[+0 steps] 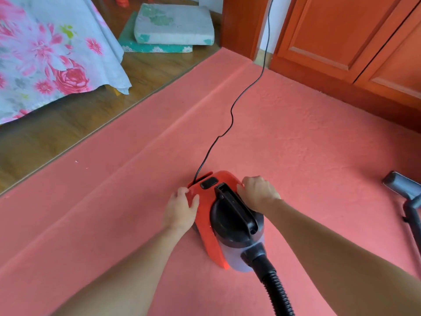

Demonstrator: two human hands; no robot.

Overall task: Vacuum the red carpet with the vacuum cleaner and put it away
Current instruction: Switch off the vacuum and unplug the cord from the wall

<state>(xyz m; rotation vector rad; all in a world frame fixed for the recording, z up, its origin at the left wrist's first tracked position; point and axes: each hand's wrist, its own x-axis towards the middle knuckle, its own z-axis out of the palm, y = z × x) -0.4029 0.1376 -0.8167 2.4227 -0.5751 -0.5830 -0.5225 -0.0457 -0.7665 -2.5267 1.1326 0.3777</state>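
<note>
Vacuum cleaner (224, 215): your red-and-black canister sits on the red carpet (114, 201), directly between your two hands.
Left hand (182, 209): clasps the shell's left flank, thumb laid over the top.
Right hand (258, 192): curled over the shell's right rear edge; the fingertips are hidden, so it only seems to grip.
Cord (232, 115): runs from the canister's far end toward the wooden cabinet (341, 37).
Hose (275, 286): leaves the near end, toward you.
Floor nozzle (401, 185): lies on the carpet, well apart on your right.
Cushions (173, 26): stacked on the wooden floor (57, 128) beyond.
</note>
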